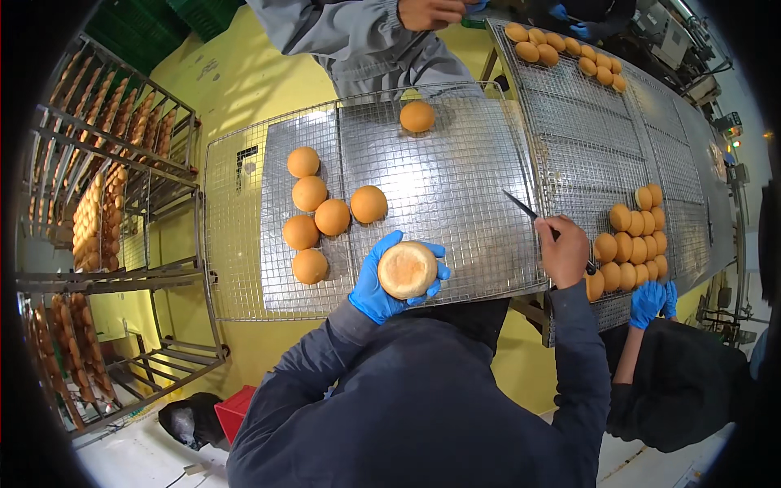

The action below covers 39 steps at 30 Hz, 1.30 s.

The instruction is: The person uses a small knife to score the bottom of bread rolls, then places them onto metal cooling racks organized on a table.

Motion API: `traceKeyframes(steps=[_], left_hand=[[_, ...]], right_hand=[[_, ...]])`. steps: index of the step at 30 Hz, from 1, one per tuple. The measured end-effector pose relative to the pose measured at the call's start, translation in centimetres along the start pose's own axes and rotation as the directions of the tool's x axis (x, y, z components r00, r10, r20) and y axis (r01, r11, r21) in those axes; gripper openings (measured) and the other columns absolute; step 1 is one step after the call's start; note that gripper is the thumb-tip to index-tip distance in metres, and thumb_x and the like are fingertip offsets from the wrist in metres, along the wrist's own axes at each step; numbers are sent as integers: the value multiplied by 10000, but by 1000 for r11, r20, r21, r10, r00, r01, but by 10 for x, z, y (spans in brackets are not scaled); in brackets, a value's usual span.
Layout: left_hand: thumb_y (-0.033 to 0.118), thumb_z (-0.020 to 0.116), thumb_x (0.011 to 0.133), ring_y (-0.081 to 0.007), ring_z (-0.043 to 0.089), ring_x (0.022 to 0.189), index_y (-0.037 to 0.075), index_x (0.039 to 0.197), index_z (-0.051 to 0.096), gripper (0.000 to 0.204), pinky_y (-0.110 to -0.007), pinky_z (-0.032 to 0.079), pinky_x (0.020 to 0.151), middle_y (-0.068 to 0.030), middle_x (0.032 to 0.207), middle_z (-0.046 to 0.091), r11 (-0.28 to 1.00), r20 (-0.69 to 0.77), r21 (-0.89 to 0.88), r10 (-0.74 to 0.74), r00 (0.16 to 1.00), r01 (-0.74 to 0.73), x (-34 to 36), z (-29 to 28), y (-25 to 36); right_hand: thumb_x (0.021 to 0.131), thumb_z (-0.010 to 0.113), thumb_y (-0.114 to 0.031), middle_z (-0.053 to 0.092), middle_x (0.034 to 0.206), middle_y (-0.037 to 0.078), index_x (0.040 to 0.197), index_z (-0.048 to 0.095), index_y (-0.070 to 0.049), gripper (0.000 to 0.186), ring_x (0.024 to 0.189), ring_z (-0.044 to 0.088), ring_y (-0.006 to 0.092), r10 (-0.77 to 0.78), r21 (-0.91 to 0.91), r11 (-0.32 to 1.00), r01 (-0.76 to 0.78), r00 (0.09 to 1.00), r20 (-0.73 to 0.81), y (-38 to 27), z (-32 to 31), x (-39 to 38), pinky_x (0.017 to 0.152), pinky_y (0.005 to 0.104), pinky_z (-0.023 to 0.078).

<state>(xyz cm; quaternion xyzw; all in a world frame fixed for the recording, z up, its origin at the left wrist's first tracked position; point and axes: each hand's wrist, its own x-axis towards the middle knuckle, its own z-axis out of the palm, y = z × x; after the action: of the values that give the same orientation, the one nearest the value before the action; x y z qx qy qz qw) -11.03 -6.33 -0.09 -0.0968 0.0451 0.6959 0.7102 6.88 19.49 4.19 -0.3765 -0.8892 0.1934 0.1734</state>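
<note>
My left hand (379, 281), in a blue glove, is closed around a round bun (407, 270) whose pale, flat underside faces up. It is held over the near edge of a wire rack (455, 236). To the right, my bare right hand (563, 250) grips a knife (521, 203) with a dark handle, its narrow blade pointing away to the upper left, over the rack's right edge. Several golden-brown buns (332, 217) lie on the rack left of my left hand. One more bun (417, 116) sits near the far edge.
A second wire-topped table (582, 150) on the right bears several buns (639, 244). A co-worker's blue-gloved hands (651, 301) are beside them. Across the rack stands a person in grey clothes (358, 41). Metal trolleys (175, 183) full of buns stand left; a red crate (236, 413) sits lower left.
</note>
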Motion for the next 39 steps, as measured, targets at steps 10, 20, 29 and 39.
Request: traceKeyframes(steps=[10, 20, 29, 39], left_hand=[[551, 364, 954, -352, 627, 969, -73, 1332, 432, 734, -415, 560, 779, -282, 1170, 581, 980, -8, 194, 48, 999, -45, 9, -3, -1], [279, 468, 1004, -223, 478, 1253, 55, 1471, 332, 536, -359, 439, 990, -116, 1438, 418, 369, -115, 929, 329, 937, -15, 23, -19, -40], [172, 536, 968, -197, 561, 1112, 40, 1339, 502, 395, -329, 470, 915, -88, 1249, 560, 256, -174, 966, 533, 828, 38, 2, -35, -7], [40, 561, 920, -166, 523, 1112, 23, 1264, 545, 345, -303, 416, 929, -72, 1232, 569, -333, 258, 939, 843, 472, 84, -54, -67, 34]], right_hand=[[822, 700, -192, 639, 732, 116, 847, 674, -2, 194, 666, 603, 201, 168, 439, 867, -235, 968, 186, -17, 37, -33, 637, 346, 462], [757, 802, -279, 605, 1089, 171, 1277, 449, -41, 672, 1024, 614, 248, 240, 672, 652, -350, 937, 254, -52, 84, -94, 859, 351, 488], [755, 784, -248, 588, 1080, 126, 1225, 503, 0, 602, 935, 595, 208, 727, 702, 594, -392, 636, -259, 132, 60, -127, 822, 335, 480], [700, 812, -276, 588, 1113, 189, 1182, 592, -22, 587, 1050, 569, 349, 548, 266, 832, -487, 647, -530, 127, 48, -131, 888, 408, 463]])
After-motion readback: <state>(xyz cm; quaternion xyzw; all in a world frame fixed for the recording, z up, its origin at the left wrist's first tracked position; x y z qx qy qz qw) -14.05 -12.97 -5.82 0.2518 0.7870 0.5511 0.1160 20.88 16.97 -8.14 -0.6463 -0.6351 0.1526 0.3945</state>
